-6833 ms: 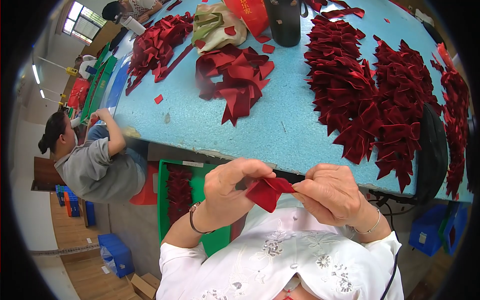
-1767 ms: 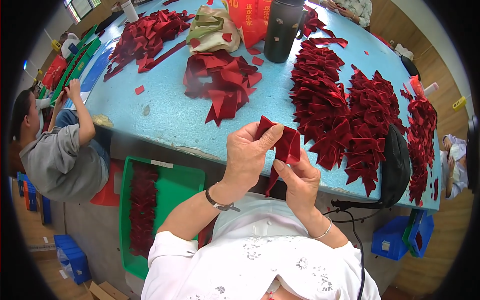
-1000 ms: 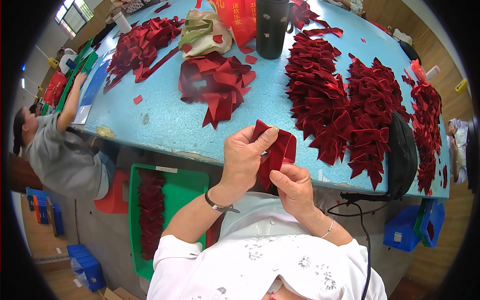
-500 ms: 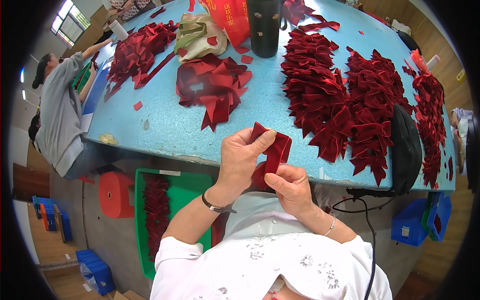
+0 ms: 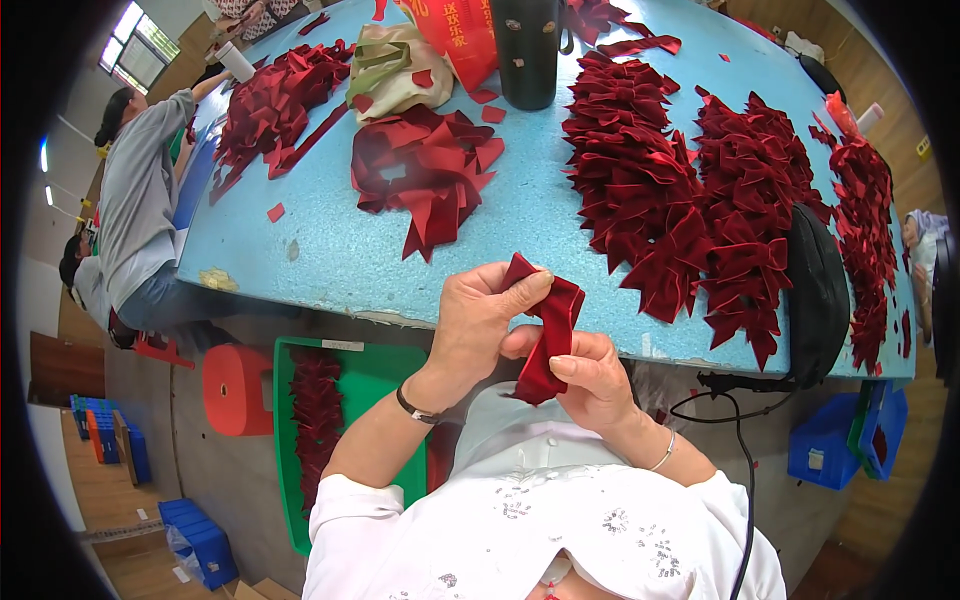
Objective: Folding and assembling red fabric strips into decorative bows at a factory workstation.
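Between my hands, just in front of the table's near edge, is a dark red velvet ribbon (image 5: 556, 325), folded over at its upper end. My left hand (image 5: 480, 318) pinches the upper fold between thumb and fingers. Lower down, my right hand (image 5: 590, 376) grips the hanging part with its thumb pressed on it. Beyond my hands lies a loose pile of cut ribbon pieces (image 5: 432, 180) on the light blue table (image 5: 340, 260). To the right, folded ribbon bows (image 5: 635, 170) are stacked in a long row, with a second row of bows (image 5: 745, 220) beside it.
A black tumbler (image 5: 528, 55) and a cloth bag (image 5: 400, 68) stand at the back. A black pouch-like thing (image 5: 818, 300) with a cable hangs at the table's right edge. Below left are a green crate (image 5: 380, 375) and a red stool (image 5: 236, 390). A person in grey (image 5: 145, 200) works at the left.
The ribbon's lower end has swung down and now hangs toward me. My right hand has shifted slightly right and down along it. The person in grey has leaned nearer the table.
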